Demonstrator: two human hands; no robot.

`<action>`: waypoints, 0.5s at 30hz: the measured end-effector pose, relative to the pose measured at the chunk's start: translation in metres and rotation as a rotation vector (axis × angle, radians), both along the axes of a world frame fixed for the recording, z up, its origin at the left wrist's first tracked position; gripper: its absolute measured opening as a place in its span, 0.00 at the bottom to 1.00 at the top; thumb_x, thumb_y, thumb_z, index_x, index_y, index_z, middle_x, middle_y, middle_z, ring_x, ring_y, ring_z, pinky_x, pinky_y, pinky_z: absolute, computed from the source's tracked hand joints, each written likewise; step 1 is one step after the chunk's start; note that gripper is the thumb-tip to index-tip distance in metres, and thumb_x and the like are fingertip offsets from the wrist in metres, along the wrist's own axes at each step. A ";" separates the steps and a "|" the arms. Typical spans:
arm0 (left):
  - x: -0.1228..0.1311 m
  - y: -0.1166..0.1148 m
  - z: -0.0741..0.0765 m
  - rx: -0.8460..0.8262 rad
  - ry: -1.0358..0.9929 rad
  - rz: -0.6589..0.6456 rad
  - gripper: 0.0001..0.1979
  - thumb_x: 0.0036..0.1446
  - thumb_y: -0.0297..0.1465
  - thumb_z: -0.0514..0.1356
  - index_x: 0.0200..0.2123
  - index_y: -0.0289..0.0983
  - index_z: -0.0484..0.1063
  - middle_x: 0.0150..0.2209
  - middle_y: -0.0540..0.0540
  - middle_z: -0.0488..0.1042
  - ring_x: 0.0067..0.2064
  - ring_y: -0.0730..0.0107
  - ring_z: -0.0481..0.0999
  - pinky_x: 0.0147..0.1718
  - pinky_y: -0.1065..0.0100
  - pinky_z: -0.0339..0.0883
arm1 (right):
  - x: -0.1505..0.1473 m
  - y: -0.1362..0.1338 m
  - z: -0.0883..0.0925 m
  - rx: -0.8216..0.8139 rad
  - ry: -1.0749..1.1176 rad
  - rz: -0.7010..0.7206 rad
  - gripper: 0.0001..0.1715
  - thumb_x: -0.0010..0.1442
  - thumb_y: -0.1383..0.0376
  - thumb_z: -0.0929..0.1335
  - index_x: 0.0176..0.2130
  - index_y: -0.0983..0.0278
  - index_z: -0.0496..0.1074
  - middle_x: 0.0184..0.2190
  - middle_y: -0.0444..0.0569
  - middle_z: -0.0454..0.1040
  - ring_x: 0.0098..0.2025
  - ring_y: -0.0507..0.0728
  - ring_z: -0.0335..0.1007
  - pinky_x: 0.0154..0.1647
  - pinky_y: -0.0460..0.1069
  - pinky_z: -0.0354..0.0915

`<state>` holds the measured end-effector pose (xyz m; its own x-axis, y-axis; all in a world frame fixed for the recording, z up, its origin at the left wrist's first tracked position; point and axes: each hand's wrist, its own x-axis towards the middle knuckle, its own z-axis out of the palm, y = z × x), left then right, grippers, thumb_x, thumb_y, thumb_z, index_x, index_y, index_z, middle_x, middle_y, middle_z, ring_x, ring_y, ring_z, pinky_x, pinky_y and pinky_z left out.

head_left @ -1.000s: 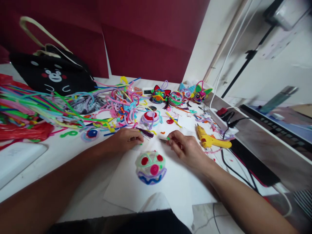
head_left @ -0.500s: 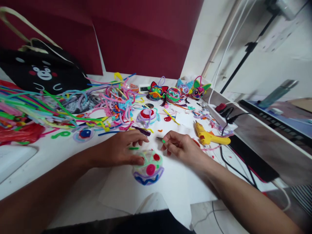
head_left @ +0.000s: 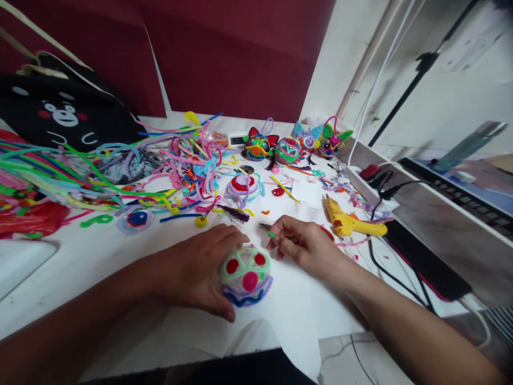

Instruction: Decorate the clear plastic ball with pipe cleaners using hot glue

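A round ball (head_left: pixel 242 286) sits on white paper in front of me. A face of fuzzy pipe cleaners covers it: red eyes, a pink nose, mint-green lines, and a purple and blue mouth. My left hand (head_left: pixel 196 267) curves round its left side, thumb low and fingers at the top. Right of the ball, my right hand (head_left: pixel 298 240) is closed on what look like scissors (head_left: pixel 265 226); a dark pointed tip sticks out left and a red loop shows behind the hand. A small green bit (head_left: pixel 272 234) is at the right fingertips.
Pipe cleaners (head_left: pixel 192 166) heap up at the back left beside a black bag (head_left: pixel 60 117). Finished balls (head_left: pixel 258 147) stand at the back. A yellow glue gun (head_left: pixel 352 224) lies right, near cables and a power strip (head_left: pixel 372 187). A purple tassel (head_left: pixel 234 214) lies ahead.
My left hand has dropped from above the ball to wrap its left side, uncovering the left red eye. My right hand keeps its grip. The view has shifted slightly.
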<state>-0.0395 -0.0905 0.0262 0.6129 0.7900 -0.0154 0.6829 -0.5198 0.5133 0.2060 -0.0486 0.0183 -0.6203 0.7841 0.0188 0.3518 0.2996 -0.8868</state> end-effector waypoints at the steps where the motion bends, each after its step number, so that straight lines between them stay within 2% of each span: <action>1: 0.001 -0.001 0.000 -0.002 0.003 0.008 0.42 0.33 0.49 0.73 0.52 0.41 0.67 0.50 0.42 0.69 0.51 0.50 0.69 0.49 0.59 0.64 | 0.000 0.000 -0.001 -0.005 -0.003 0.003 0.06 0.60 0.72 0.61 0.38 0.63 0.64 0.33 0.48 0.77 0.29 0.51 0.74 0.31 0.46 0.68; 10: 0.006 -0.005 -0.002 0.033 0.044 0.067 0.35 0.29 0.43 0.74 0.44 0.41 0.71 0.45 0.44 0.70 0.46 0.52 0.69 0.44 0.60 0.64 | 0.000 0.000 -0.006 -0.055 -0.018 0.013 0.06 0.61 0.72 0.61 0.38 0.63 0.63 0.33 0.48 0.78 0.29 0.51 0.74 0.30 0.47 0.68; 15: 0.008 -0.004 -0.004 0.046 0.039 0.052 0.30 0.34 0.41 0.73 0.43 0.40 0.70 0.44 0.45 0.69 0.45 0.54 0.69 0.42 0.61 0.64 | -0.001 0.000 -0.009 -0.090 0.000 0.032 0.07 0.60 0.74 0.61 0.39 0.63 0.64 0.31 0.46 0.76 0.28 0.50 0.73 0.31 0.46 0.67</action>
